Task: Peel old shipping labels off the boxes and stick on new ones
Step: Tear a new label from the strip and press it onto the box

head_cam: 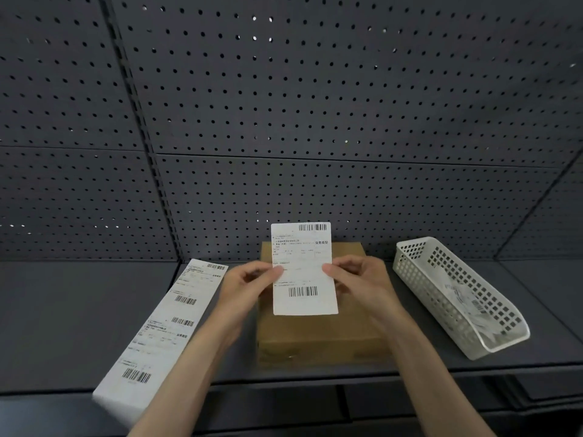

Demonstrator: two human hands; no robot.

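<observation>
Head view, single frame. Landmark: the brown rectangular cardboard box (318, 329), lying flat on the dark grey shelf (63, 326) in front of a dark perforated metal back panel (315, 105).

Above the box, held upright facing the camera: one white rectangular printed shipping label (303, 269), with a barcode at its top and another near its bottom. Its lower edge hangs over the box top; contact with the box cannot be confirmed.

Left hand (249, 287): grip closed on the label's left edge, thumb on the printed face, remaining fingers curled behind. Right hand (359, 283): grip closed on the label's right edge in the same manner, thumb in front. Both pinch at about mid-height of the label.

Left of the box: a long white strip of printed labels (161, 329), several in a row, lying flat on the shelf and running diagonally toward the camera, its near end past the shelf's front edge.

Right of the box: a white perforated plastic basket (419, 272), long and narrow, holding crumpled label paper (467, 301), probably discarded labels or backings.

No old label is visible on the exposed part of the box top.

Judgement: the step in hand is applying a new label; whether its backing is already off cannot be told. The next move calls for separating any backing at a corner, squaring the label to the box top, laying one edge down first, then smoothing outward to avoid creases.
</observation>
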